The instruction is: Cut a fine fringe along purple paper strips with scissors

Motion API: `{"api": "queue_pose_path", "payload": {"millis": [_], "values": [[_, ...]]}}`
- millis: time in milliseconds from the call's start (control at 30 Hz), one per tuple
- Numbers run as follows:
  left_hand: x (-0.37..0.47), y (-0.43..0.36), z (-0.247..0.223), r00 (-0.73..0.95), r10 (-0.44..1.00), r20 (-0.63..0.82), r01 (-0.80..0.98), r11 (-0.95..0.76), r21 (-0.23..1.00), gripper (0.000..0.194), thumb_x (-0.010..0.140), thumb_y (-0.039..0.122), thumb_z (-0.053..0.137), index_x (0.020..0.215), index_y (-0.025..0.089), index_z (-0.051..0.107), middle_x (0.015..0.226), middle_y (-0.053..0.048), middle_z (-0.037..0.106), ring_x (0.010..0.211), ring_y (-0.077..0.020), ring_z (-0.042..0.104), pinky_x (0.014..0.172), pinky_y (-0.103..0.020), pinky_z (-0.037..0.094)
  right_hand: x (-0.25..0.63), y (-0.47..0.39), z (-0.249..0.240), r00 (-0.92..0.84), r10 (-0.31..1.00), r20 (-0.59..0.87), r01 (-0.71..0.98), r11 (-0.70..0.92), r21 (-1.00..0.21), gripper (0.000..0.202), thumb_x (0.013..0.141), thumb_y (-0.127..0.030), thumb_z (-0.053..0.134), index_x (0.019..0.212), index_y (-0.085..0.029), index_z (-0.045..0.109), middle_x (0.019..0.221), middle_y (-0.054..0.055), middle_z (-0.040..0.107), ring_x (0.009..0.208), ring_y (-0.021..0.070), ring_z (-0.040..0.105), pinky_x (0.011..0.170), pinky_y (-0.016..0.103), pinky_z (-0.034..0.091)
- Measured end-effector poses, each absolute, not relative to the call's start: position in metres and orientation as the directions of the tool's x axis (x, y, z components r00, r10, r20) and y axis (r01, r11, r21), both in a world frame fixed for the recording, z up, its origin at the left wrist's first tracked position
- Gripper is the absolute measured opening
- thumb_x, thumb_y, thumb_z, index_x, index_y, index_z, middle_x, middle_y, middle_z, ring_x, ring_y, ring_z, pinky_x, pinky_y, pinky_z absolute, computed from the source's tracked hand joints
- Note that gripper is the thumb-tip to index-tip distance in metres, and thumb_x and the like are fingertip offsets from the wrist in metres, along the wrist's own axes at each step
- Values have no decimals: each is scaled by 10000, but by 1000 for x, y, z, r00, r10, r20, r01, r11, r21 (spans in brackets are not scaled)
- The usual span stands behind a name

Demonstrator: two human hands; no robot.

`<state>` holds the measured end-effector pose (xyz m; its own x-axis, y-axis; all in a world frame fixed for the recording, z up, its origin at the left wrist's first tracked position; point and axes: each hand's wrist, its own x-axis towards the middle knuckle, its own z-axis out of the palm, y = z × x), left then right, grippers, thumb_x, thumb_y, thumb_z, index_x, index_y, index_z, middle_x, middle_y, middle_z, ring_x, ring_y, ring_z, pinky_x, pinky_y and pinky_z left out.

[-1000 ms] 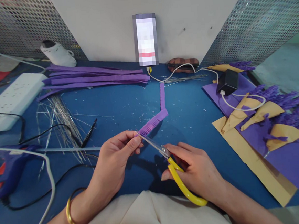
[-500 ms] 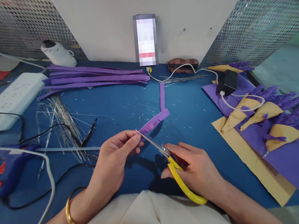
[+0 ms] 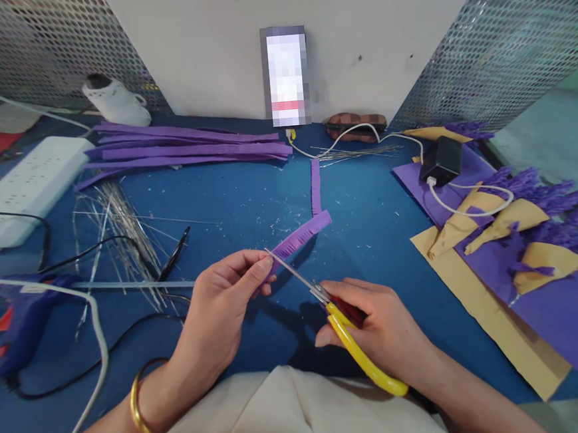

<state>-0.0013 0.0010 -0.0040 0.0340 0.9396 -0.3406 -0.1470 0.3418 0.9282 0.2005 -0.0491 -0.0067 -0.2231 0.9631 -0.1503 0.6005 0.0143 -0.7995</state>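
Note:
My left hand [image 3: 232, 294] pinches the near end of a purple strip [image 3: 303, 234] between thumb and fingers. Fine cuts fringe the strip's edge, and it folds over and runs back across the blue table. My right hand [image 3: 377, 316] holds scissors [image 3: 363, 357] with yellow handles. Their blades point up and left, with the tips at my left fingertips and the strip. Part of the handle is hidden behind my right fingers. Farther back lies a bundle of long purple strips [image 3: 188, 148].
On the left are a white power strip [image 3: 31, 190], thin wires [image 3: 130, 235] and a blue glue gun [image 3: 22, 331] with cords. A phone [image 3: 288, 76] stands at the back. Wrapped purple flowers [image 3: 542, 196], a black charger [image 3: 441, 160] and paper sheets [image 3: 571, 314] are on the right.
The view has shifted slightly. The scissor handles have moved a little right and down with my right hand, while my left hand keeps its pinch on the strip.

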Motion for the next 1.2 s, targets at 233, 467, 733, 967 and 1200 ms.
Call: {"api": "queue_pose_path", "payload": {"millis": [233,467,733,967,1200], "values": [[-1,2,-1,80,925,-373,-212,381,900,121,743,266,775,684,168,737,637,14,605,584,-87,473,545,-181,389,200,-46,-5,-288,925,-249,351,-140,-926,382,754,-526,792,711,-168,662,644,-51,443,602,112,371,540,237,312],[-1,3,-1,79,922,-379,-206,387,899,141,733,276,777,664,166,723,618,16,585,572,-87,454,534,-181,379,201,-47,-8,-310,900,-306,234,-239,-942,369,725,-480,826,715,-164,636,648,-60,388,597,100,308,523,226,271],[-2,1,-3,65,935,-350,-152,355,922,117,745,266,764,679,173,738,660,7,619,602,-94,485,544,-185,386,200,-47,-6,-268,939,-214,469,-67,-881,328,783,-493,776,804,-181,673,672,-44,495,630,125,404,561,240,320],[-2,3,-2,98,916,-389,-200,401,894,125,709,263,784,654,165,729,629,14,600,576,-86,474,528,-179,384,202,-46,-7,-280,932,-231,433,-92,-896,328,783,-489,773,794,-179,663,660,-50,478,615,118,381,549,237,315],[-1,3,-3,83,916,-392,-179,401,898,156,704,308,814,700,164,755,656,-1,645,596,-91,505,545,-181,398,201,-45,-6,-261,943,-204,434,-75,-898,349,785,-517,761,812,-176,693,647,-49,468,616,122,373,544,243,304]]}}
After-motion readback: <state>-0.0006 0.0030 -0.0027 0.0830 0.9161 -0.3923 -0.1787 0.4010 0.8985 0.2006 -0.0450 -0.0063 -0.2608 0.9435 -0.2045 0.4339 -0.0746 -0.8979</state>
